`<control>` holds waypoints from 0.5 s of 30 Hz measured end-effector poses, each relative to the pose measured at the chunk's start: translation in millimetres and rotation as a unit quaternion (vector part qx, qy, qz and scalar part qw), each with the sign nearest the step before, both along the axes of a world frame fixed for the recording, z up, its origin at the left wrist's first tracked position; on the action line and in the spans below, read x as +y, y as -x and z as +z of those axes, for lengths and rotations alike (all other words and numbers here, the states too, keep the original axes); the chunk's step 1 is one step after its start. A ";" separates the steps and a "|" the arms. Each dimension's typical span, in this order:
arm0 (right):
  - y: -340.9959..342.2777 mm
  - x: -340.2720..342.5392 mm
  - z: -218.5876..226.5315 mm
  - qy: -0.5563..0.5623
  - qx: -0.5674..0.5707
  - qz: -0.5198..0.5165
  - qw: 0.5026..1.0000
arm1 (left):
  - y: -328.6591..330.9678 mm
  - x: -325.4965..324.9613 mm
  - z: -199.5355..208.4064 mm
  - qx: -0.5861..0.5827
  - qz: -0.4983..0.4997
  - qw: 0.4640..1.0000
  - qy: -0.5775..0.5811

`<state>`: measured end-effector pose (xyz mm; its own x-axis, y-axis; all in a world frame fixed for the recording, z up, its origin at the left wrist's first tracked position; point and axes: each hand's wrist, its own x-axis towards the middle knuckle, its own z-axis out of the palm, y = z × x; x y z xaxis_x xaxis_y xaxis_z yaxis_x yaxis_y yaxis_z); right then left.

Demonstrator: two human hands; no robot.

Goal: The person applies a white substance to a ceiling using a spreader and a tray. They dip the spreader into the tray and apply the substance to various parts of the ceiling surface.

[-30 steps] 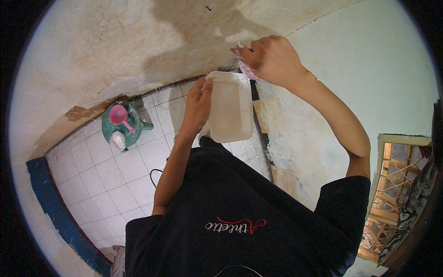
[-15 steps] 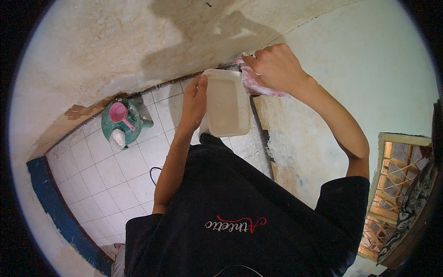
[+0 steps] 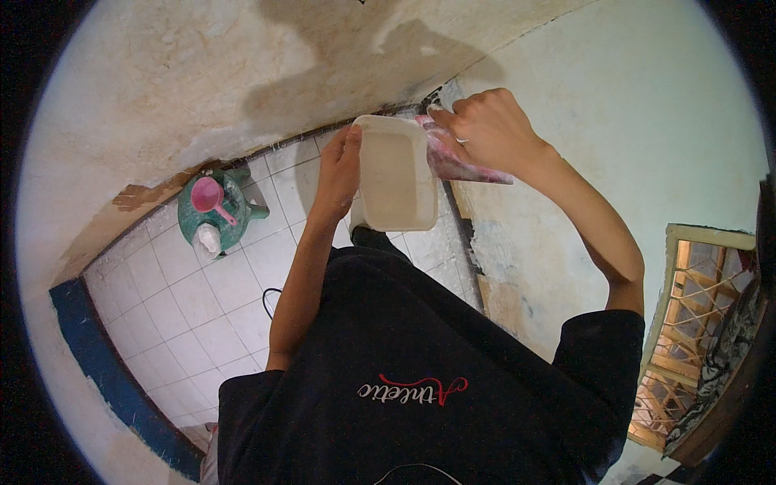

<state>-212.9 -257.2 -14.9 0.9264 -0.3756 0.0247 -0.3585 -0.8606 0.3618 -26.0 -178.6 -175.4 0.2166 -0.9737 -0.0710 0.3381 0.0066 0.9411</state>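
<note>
My left hand (image 3: pixel 338 166) grips the left rim of a whitish rectangular plastic tub (image 3: pixel 432 194), thumb at its upper corner. The tub's inside looks pale beige; whether anything lies in it I cannot tell. In my right hand (image 3: pixel 495 128), closed with the knuckles up, is a pink flat putty scraper (image 3: pixel 465 166) smeared with white. Its blade sits at the tub's upper right edge, in front of the wall corner. Whether blade and rim touch is unclear. My right fingertips are partly hidden.
On the white tiled floor (image 3: pixel 214 295) at the left stands a green stool (image 3: pixel 234 190) with a pink dipper (image 3: pixel 207 194) and a white bag-like bundle (image 3: pixel 208 241) on it. Patchy plaster walls (image 3: pixel 566 145) meet close ahead. A grilled window (image 3: pixel 687 315) is at right.
My right hand has shifted slightly down and right, and the scraper has turned, showing more of its pink face and less white. The tub has moved a little upward in view.
</note>
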 end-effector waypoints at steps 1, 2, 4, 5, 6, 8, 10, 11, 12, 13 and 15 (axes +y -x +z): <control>1.2 1.1 -1.0 -0.007 0.000 0.002 1.000 | -0.3 0.1 0.4 0.000 0.000 1.000 -0.001; 1.9 2.4 -2.1 -0.015 -0.001 0.003 1.000 | -1.1 -0.4 1.0 0.001 0.007 1.000 -0.014; 4.7 7.0 -5.3 -0.026 -0.010 0.000 1.000 | -0.2 1.4 5.6 0.004 0.013 0.999 -0.030; 7.0 9.4 -7.4 -0.036 -0.019 -0.004 0.999 | 1.7 3.2 11.2 -0.005 0.020 0.999 -0.028; 9.4 11.2 -9.8 -0.039 -0.017 -0.006 0.999 | 3.7 4.6 13.4 -0.014 0.027 0.999 -0.027; 10.7 14.3 -12.5 -0.046 -0.015 -0.013 0.999 | 1.3 4.9 6.6 -0.019 0.021 0.999 -0.037; 9.7 18.6 -14.6 -0.057 -0.001 -0.029 0.998 | -1.0 4.9 1.0 -0.024 0.014 0.998 -0.048; 9.0 20.9 -15.9 -0.067 0.014 -0.044 0.997 | -1.9 5.1 -0.8 -0.015 0.022 0.998 -0.051; 8.9 23.1 -17.5 -0.069 0.014 -0.045 0.997 | -2.5 5.4 -1.9 -0.007 0.030 0.998 -0.055; 9.8 25.1 -19.6 -0.073 0.003 -0.049 0.996 | -2.5 5.4 -2.1 -0.006 0.028 0.998 -0.056; 11.4 29.0 -23.8 -0.078 -0.008 -0.055 0.995 | -2.4 5.2 -1.6 0.020 0.031 0.998 -0.058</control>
